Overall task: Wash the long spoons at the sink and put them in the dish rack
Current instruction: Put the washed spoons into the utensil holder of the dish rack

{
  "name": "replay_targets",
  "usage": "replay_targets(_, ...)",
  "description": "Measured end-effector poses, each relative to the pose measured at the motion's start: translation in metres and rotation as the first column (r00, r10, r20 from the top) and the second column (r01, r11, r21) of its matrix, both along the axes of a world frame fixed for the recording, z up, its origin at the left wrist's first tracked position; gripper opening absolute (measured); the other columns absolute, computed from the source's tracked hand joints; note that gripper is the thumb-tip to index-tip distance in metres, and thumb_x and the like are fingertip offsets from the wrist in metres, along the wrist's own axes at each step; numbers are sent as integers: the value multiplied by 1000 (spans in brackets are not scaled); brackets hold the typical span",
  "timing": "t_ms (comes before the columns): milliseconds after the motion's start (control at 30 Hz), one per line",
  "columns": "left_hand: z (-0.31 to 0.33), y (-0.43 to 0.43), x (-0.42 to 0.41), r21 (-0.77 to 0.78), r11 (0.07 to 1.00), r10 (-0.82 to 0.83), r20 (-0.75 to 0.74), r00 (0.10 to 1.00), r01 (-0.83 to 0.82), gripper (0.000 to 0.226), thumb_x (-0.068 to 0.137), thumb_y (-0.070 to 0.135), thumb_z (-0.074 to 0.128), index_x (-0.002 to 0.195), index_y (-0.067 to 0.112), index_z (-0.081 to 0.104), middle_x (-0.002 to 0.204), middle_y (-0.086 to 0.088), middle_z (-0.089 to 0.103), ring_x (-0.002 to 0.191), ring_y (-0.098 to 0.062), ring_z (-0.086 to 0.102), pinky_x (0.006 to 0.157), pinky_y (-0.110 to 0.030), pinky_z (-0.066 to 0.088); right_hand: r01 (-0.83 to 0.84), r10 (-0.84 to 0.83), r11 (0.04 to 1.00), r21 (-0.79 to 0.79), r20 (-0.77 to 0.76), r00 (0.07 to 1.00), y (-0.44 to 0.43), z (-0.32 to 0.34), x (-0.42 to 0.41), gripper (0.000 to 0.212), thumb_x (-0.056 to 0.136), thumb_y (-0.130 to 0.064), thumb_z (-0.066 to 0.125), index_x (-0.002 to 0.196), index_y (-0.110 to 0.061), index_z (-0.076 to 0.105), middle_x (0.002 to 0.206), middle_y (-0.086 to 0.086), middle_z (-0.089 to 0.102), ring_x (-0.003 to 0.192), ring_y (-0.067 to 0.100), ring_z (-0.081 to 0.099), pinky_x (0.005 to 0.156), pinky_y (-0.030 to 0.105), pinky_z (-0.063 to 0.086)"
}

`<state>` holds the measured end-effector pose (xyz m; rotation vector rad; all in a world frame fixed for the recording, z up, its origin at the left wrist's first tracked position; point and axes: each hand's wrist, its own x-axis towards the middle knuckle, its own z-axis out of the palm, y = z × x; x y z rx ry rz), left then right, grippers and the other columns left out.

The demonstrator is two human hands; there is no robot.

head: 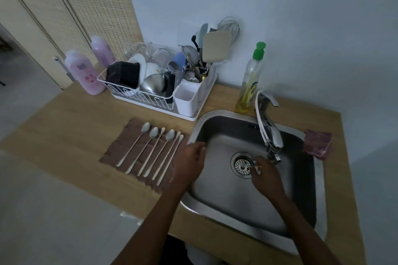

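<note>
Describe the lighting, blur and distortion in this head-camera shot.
Head view: dim, bluish light throughout; faint highlights on the faucet and sink rim; wide-angle distortion skews the wooden counter edges; left hand slightly blurred; long spoons sharp enough to count.

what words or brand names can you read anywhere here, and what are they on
No text here can be read for certain.
Front pink bottle: white script print above flower marks, too blurred to read.
Dish soap bottle: dark lettering on its yellow label, too blurred to read.
No print shows on anything else.
</note>
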<state>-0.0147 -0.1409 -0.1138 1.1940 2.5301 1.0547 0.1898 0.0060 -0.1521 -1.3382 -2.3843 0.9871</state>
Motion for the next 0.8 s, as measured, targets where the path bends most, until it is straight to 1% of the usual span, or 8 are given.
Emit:
replay_targets(100, 5, -18, -53, 18, 993, 121, -36, 992, -121, 30, 92, 36, 47, 102, 21, 71, 97, -3, 74, 93, -25, 68, 81, -34, 53, -13, 12, 1000, -4, -87, 996, -19, 16, -46, 19, 92, -5, 59, 107, -10, 70, 99, 8, 71, 89, 25, 68, 77, 24, 45)
replay_targets(200, 0, -27, -111, -88, 985, 145, -24, 989, -147, 27, 91, 33, 52, 103, 19, 72, 99, -5, 73, 97, -26, 67, 87, -33, 49, -20, 22, 1000, 17, -124, 992, -41, 23, -107, 14, 91, -8, 60, 96, -15, 71, 88, 3, 72, 76, 19, 65, 71, 29, 51)
replay_targets(367, -14, -21, -165, -146, 988, -53, -5, 999, 51, 26, 87, 16, 60, 111, 16, 69, 108, -6, 70, 103, -22, 65, 93, -33, 47, -3, 4, 1000, 16, -65, 998, -71, 21, -198, 13, 89, -19, 65, 95, -15, 75, 95, 5, 75, 88, 21, 68, 79, 30, 51)
replay_targets(500, -14, -6, -178, -280, 920, -292, -23, 956, 274, 17, 85, 21, 56, 89, 13, 70, 92, -11, 64, 86, -30, 65, 78, -42, 52, 62, -61, 997, 34, -29, 998, -82, 14, -237, 20, 94, -27, 58, 87, -16, 73, 87, 4, 72, 80, 21, 67, 66, 26, 45)
replay_targets(600, -10, 0, -184, -366, 882, -336, -45, 941, 297, 14, 86, 25, 58, 85, 16, 68, 94, -8, 60, 83, -28, 64, 75, -41, 52, 67, -70, 994, 83, 29, 997, -86, 8, -248, 19, 94, -33, 56, 83, -21, 66, 84, 1, 67, 77, 18, 63, 65, 27, 44)
replay_targets(667, -11, 2, -188, -378, 868, -359, -33, 933, 321, 14, 86, 25, 60, 91, 17, 70, 100, -7, 61, 91, -25, 64, 79, -37, 50, 89, -93, 993, 83, 44, 995, -89, 10, -253, 15, 95, -32, 55, 86, -23, 63, 87, 0, 65, 76, 13, 56, 66, 26, 40)
replay_targets(733, -11, 2, -194, -367, 863, -373, 4, 928, 348, 18, 83, 23, 63, 98, 18, 70, 105, -5, 64, 99, -23, 63, 82, -31, 45, 107, -111, 990, 92, 40, 993, -89, 13, -255, 11, 95, -27, 57, 86, -22, 62, 89, 1, 64, 76, 12, 52, 66, 24, 34)
replay_targets(800, -4, 4, -199, -327, 877, -363, 29, 931, 352, 21, 80, 21, 65, 100, 18, 72, 105, -3, 68, 101, -22, 63, 82, -28, 42, 127, -129, 987, 100, 11, 992, -86, 18, -255, 10, 93, -24, 61, 83, -21, 62, 86, 1, 64, 77, 16, 58, 65, 25, 36)
